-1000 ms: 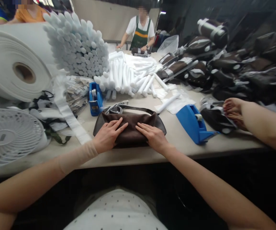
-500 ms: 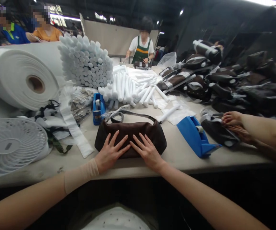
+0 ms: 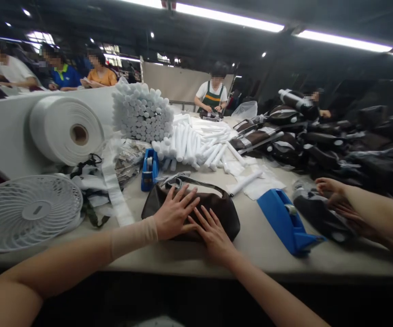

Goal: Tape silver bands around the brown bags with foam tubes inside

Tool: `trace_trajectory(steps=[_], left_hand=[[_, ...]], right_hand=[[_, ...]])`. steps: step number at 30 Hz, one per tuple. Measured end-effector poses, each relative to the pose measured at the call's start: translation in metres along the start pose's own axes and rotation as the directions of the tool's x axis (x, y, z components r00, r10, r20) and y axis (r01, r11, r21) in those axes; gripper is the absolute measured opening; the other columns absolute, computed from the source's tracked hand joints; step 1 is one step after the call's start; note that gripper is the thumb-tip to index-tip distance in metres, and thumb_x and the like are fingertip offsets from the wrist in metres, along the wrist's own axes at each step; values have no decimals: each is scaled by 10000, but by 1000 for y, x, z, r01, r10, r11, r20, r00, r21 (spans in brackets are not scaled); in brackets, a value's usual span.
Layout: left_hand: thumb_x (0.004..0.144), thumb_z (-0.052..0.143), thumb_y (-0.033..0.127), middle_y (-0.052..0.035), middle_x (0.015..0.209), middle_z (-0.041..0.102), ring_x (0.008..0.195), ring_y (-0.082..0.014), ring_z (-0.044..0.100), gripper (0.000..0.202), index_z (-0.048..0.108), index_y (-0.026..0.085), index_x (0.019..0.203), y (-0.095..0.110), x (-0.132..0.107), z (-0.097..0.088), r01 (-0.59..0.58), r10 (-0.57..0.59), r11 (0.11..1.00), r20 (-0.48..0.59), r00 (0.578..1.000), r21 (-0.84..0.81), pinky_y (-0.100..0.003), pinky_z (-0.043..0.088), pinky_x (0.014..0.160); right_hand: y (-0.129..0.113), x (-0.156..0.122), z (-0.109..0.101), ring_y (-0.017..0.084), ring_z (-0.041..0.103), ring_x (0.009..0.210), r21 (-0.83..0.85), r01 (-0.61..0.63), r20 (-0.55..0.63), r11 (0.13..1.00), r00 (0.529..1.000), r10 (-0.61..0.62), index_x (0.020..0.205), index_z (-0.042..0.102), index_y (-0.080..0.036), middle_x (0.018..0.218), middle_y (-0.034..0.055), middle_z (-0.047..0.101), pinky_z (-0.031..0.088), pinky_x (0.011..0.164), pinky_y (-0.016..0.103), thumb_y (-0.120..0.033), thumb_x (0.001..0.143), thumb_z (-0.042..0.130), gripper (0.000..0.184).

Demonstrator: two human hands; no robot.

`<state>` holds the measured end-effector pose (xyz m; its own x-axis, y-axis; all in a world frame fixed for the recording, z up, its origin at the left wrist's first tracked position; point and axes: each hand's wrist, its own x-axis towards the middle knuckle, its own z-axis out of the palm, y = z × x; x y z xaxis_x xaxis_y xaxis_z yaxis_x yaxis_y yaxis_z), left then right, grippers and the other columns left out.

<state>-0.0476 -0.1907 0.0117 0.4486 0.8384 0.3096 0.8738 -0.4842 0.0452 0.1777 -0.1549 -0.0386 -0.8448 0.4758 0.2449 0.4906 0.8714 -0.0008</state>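
A dark brown handbag [image 3: 225,210] with a looped strap lies on the table's near edge. My left hand [image 3: 175,213] rests flat on top of it with the fingers spread. My right hand [image 3: 214,235] lies flat on the bag's front, fingers stretched out and touching the left hand's fingertips. Neither hand holds anything. A beige sleeve covers my left wrist.
A blue tape dispenser [image 3: 285,221] stands right of the bag, a smaller one [image 3: 149,169] behind it. A white fan [image 3: 29,211] and a foam roll [image 3: 67,129] are at the left. White foam tubes [image 3: 196,143] and stacked dark bags [image 3: 322,141] fill the back. A co-worker's hands [image 3: 335,200] press a bag at the right.
My head has lifted, so the table sits lower in view. My left hand has slid up and right over the bag; both hands are now closer together.
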Motion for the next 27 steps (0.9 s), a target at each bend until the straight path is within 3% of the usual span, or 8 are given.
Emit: trace_trajectory(steps=[3,5,7,11,13,17,22,27], left_hand=[[780,583,710,-141,1612,141,1447,-486,77,903,320,245,1509,-3,2,27,36,-36,998,6,999,58,-749,80,1082],[755,636,683,-130,1621,92,1448,-492,41,934,290,269,1518,-3,-3,41,78,-79,994,4,997,78,-754,62,1077],[747,659,663,-127,1623,78,1449,-492,25,946,281,272,1521,-1,-7,46,102,-102,991,-7,995,87,-749,47,1082],[750,621,708,-122,1625,79,1454,-479,30,956,260,284,1527,-1,-7,43,119,-119,991,-10,993,58,-738,36,1093],[729,567,785,-130,1626,68,1458,-470,31,1008,232,281,1535,-4,-7,42,147,-147,989,-27,989,22,-724,40,1104],[651,486,899,-154,1624,38,1454,-483,-10,1119,227,267,1538,-9,-12,45,254,-254,967,-98,962,-14,-717,16,1110],[676,443,901,-206,1612,13,1455,-481,-31,1139,190,211,1547,-8,-25,51,327,-327,945,-146,934,-22,-720,9,1105],[861,494,678,-168,1614,109,1477,-409,57,841,235,239,1531,-5,-29,32,80,-77,995,-40,996,61,-713,83,1106]], right_hand=[[4,-3,-24,318,224,1466,209,18,84,978,996,-37,1407,515,-235,1581,77,270,249,1188,523,-382,804,692,646],[7,0,-41,248,459,1350,299,-79,79,951,995,58,1210,684,-246,1422,63,534,377,1135,420,-446,925,544,375],[13,8,-49,233,520,1290,254,-186,-8,949,981,195,1204,685,-240,1312,64,628,390,1120,413,-456,977,447,394],[31,24,-29,379,168,1467,-50,-170,-134,984,978,162,1493,382,-200,1557,121,327,127,1168,627,-667,799,609,866],[43,27,-8,387,123,1474,-125,-201,-134,972,974,184,1516,322,-164,1577,147,268,104,1154,646,-731,775,572,967],[63,24,20,358,157,1473,-142,-327,-170,934,938,303,1529,270,-141,1588,164,223,157,1131,643,-765,807,455,972],[71,21,25,331,210,1464,-122,-340,-114,933,938,327,1541,221,-159,1580,155,251,221,1114,635,-753,830,393,942],[78,20,27,327,218,1463,-172,-326,-93,930,945,314,1534,233,-130,1571,174,264,215,1116,646,-722,853,371,913]])
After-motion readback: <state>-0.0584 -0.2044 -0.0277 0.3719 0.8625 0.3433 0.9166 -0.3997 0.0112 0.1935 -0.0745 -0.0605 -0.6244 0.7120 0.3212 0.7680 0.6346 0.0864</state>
